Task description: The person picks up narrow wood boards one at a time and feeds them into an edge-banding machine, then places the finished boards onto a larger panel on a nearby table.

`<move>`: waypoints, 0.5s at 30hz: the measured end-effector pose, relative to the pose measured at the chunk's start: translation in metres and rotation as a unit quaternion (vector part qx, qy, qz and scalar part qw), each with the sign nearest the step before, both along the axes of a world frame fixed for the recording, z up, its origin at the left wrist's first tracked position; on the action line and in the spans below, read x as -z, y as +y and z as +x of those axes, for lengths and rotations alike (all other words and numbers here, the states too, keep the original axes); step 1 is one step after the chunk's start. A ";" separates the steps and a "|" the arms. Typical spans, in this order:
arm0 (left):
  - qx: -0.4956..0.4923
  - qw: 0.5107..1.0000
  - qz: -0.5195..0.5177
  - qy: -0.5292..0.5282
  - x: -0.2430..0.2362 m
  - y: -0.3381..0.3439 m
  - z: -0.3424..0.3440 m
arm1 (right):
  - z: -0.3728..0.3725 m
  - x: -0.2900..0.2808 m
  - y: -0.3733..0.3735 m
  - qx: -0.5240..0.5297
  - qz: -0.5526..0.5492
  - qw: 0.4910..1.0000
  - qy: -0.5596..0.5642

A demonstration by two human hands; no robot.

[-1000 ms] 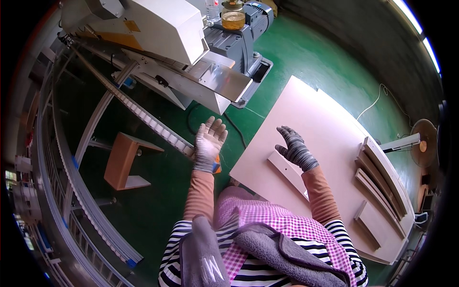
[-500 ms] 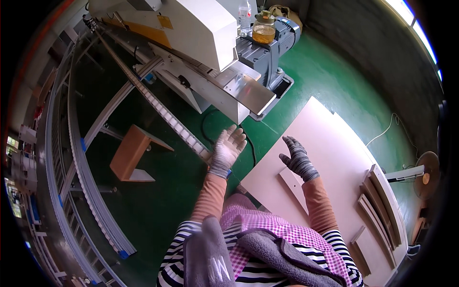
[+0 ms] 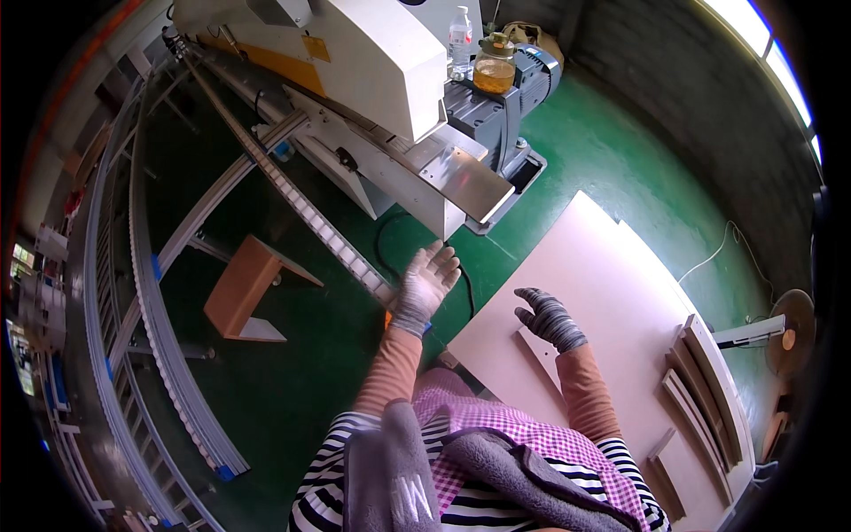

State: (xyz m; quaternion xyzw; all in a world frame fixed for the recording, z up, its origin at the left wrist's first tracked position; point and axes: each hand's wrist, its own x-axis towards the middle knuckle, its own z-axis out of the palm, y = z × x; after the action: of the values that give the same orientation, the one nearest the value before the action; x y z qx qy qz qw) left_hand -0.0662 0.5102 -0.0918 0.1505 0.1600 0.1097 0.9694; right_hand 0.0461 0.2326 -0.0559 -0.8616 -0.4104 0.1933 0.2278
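My left hand (image 3: 427,282), in a light glove, is open with palm up beside the end of a roller rail (image 3: 355,262), below the machine's steel outfeed plate (image 3: 474,186). My right hand (image 3: 550,321), in a striped grey glove, holds nothing; its slightly curved fingers are apart over a large pale board (image 3: 558,253), above a narrow strip (image 3: 541,359) with holes. More wooden strips (image 3: 705,390) lie along the board's right side.
A white machine (image 3: 372,75) stands ahead, with a motor (image 3: 532,84), water bottle (image 3: 459,40) and jar (image 3: 494,71) beside it. Curved conveyor rails (image 3: 151,337) run at left near an angled wooden piece (image 3: 244,284). A fan (image 3: 784,337) stands at right on green floor (image 3: 594,115).
The view has shifted, so the machine and board appear farther right and lower. My right hand has moved down toward my body, its fingers slightly more bent. My left hand stays open.
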 end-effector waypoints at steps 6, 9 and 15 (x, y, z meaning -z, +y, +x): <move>0.000 1.000 0.008 0.004 -0.001 0.000 -0.001 | 0.002 -0.002 -0.006 0.014 -0.003 1.000 -0.011; 0.003 1.000 -0.003 0.011 -0.002 0.000 0.001 | 0.006 -0.001 -0.009 0.021 -0.007 0.999 -0.032; 0.004 1.000 -0.003 0.016 -0.003 0.000 0.001 | 0.011 -0.007 -0.006 0.033 0.024 0.997 -0.062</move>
State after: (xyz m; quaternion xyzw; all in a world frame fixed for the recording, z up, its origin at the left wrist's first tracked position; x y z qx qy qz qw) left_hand -0.0655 0.5097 -0.0884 0.1501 0.1751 0.1032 0.9676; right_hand 0.0571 0.2268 -0.0484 -0.8791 -0.3999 0.1225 0.2285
